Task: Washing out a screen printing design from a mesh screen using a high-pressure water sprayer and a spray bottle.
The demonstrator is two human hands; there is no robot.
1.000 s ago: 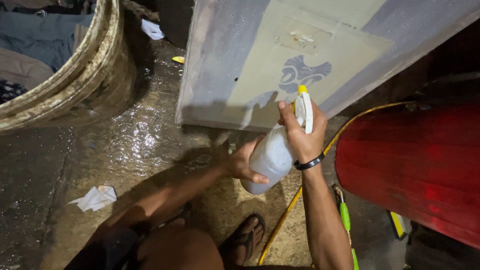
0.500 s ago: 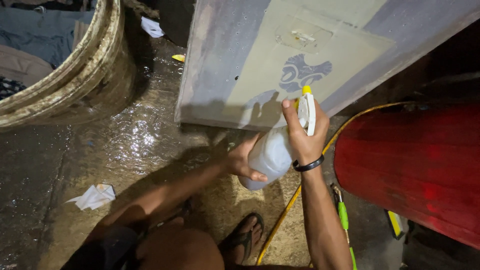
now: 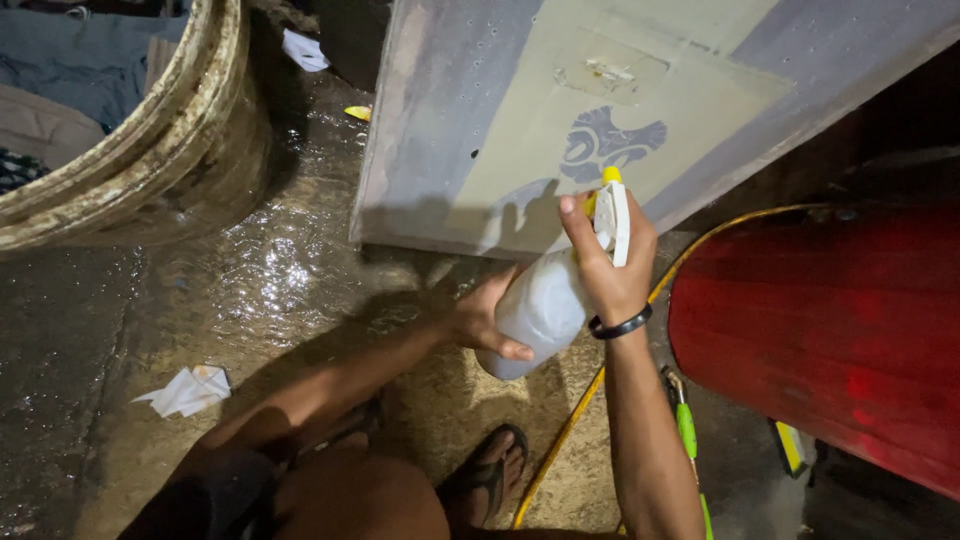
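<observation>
- My sandalled foot (image 3: 490,480) sits at six o'clock on the wet concrete floor (image 3: 270,280).
- My left hand (image 3: 485,318) cups the translucent white plastic spray bottle (image 3: 540,310) from below; it's probably light, slick and squeezable.
- My right hand (image 3: 610,262) clamps its neck, the best hold.
- At twelve o'clock leans a grey stencilled panel (image 3: 600,110).

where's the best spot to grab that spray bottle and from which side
Probably as shown: the right hand wraps the narrow neck of the spray bottle from behind the trigger head, and the left hand cups its rounded base from the left, since the bottle is tilted.
</observation>
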